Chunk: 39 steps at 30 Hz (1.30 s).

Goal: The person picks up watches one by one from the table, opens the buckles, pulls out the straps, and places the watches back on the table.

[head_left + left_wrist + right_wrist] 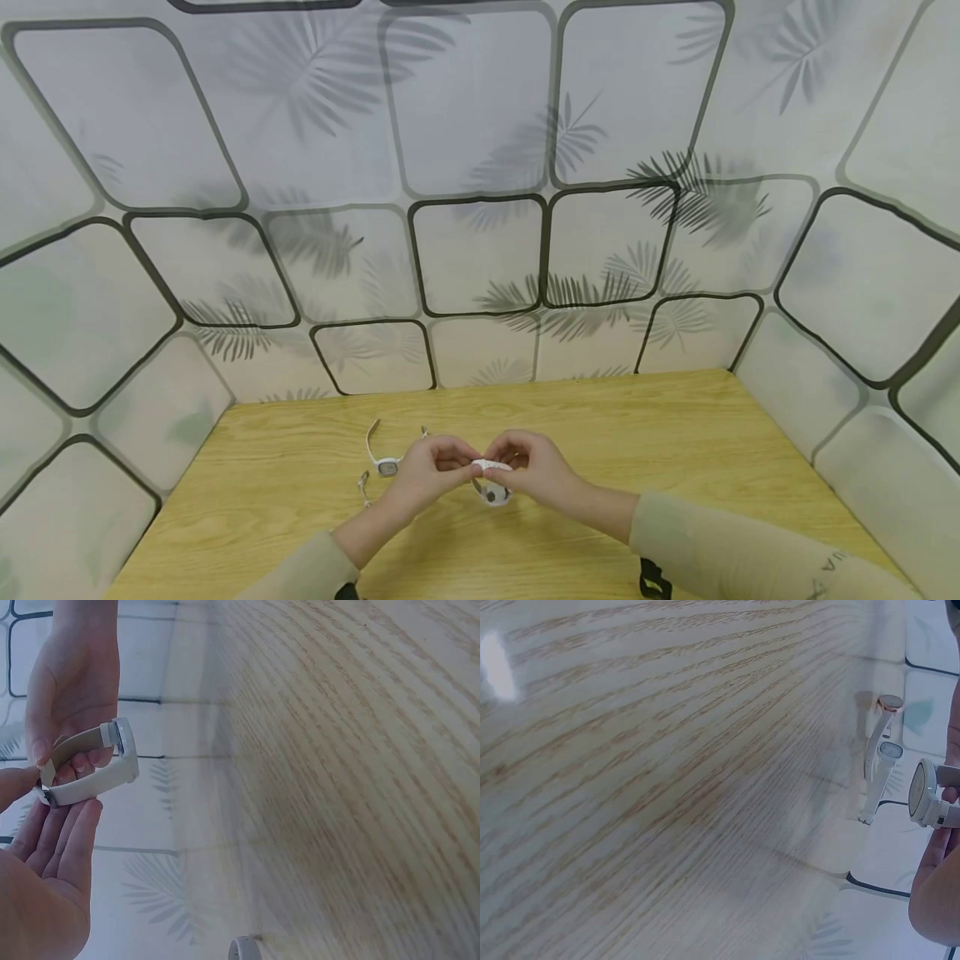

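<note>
Both hands hold one white wristwatch (pixel 495 495) above the wooden table, its strap bent round into a loop. My left hand (pixel 426 477) pinches one side of the strap's top, and my right hand (pixel 542 472) pinches the other. In the left wrist view the strap (pixel 101 784) shows a metal buckle (pixel 49 796) between the fingertips of both hands, where the strap ends meet. The right wrist view shows the watch's round case (pixel 921 789) side-on, hanging from the hands. Whether the buckle is fastened I cannot tell.
On the table (pixel 637 433), left of the hands, lies a white watch (pixel 387 467) with its strap standing up. Part of another strap (pixel 365 487) shows by the left hand. A watch with a rose-gold case (pixel 890 703) appears in the right wrist view. Patterned cloth walls (pixel 480 250) enclose the table.
</note>
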{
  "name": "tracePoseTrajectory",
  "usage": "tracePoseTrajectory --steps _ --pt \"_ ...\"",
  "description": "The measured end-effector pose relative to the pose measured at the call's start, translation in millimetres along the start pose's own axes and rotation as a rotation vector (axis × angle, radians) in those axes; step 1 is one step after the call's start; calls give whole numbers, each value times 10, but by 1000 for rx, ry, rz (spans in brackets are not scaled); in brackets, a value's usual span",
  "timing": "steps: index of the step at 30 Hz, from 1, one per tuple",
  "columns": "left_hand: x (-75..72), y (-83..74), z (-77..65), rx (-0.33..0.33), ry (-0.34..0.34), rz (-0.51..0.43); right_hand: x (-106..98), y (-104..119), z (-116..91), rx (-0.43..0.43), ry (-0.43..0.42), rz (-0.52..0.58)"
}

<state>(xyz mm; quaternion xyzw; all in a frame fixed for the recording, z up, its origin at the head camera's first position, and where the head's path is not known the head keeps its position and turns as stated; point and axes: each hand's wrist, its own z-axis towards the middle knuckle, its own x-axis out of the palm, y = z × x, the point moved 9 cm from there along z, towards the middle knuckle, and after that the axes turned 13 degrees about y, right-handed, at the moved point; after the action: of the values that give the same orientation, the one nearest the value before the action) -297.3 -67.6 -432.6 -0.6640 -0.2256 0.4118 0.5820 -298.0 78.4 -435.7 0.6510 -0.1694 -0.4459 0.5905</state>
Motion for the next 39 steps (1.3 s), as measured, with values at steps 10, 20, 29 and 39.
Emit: tracePoseTrajectory --steps 10,20,29,39 --pt "-9 -153 -8 73 17 210 -21 41 3 -25 1 -35" --pt "24 -279 -26 165 25 353 3 57 -12 -50 9 -28" --pt "17 -289 -22 152 6 369 -8 42 6 -20 12 -29" --pt "33 -254 -5 144 1 371 23 52 -4 -40 17 -23"
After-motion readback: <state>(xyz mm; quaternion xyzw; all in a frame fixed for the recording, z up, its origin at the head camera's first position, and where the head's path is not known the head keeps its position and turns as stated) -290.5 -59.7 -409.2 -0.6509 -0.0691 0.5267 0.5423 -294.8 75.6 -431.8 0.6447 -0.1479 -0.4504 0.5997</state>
